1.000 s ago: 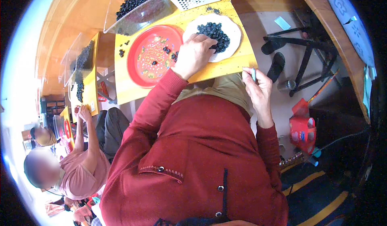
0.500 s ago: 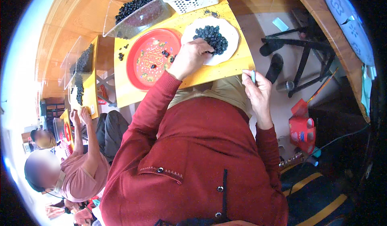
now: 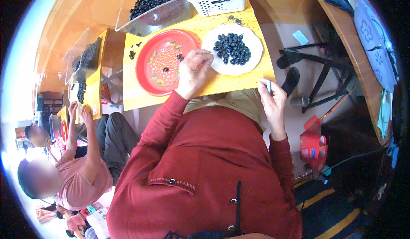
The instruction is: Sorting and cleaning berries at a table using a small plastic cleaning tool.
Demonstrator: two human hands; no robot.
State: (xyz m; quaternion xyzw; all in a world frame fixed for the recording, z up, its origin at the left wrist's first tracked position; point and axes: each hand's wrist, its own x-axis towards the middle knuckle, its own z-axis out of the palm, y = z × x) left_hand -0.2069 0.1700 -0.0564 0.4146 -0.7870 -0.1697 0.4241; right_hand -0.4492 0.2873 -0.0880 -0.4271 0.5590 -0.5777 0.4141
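Note:
A heap of blueberries (image 3: 232, 49) lies on a white plate (image 3: 254, 64) with a wavy rim. My left hand (image 3: 194, 72) is over the gap between that plate and a round red tray (image 3: 143, 70), thumb and fingers pinched together. Whatever the pinch holds, if anything, is too small to make out. A few loose berries (image 3: 165, 69) rest in the tray, partly hidden behind my left hand. Off the table's front right corner, my right hand (image 3: 274, 104) is closed round a short, thin pale-green stick (image 3: 268, 85), most of it hidden by the fingers.
Behind the plates stand a clear bin (image 3: 166, 19) of blueberries and a white perforated basket (image 3: 222, 6). Stray berries (image 3: 132, 54) dot the yellow table (image 3: 130, 98). Someone in a pink shirt (image 3: 87, 177) works at another table on the left. A black folding stand (image 3: 320, 77) is at the right.
My left hand has drawn back from the berry heap, leftward off the white plate. My right hand keeps its hold. The view has shifted slightly.

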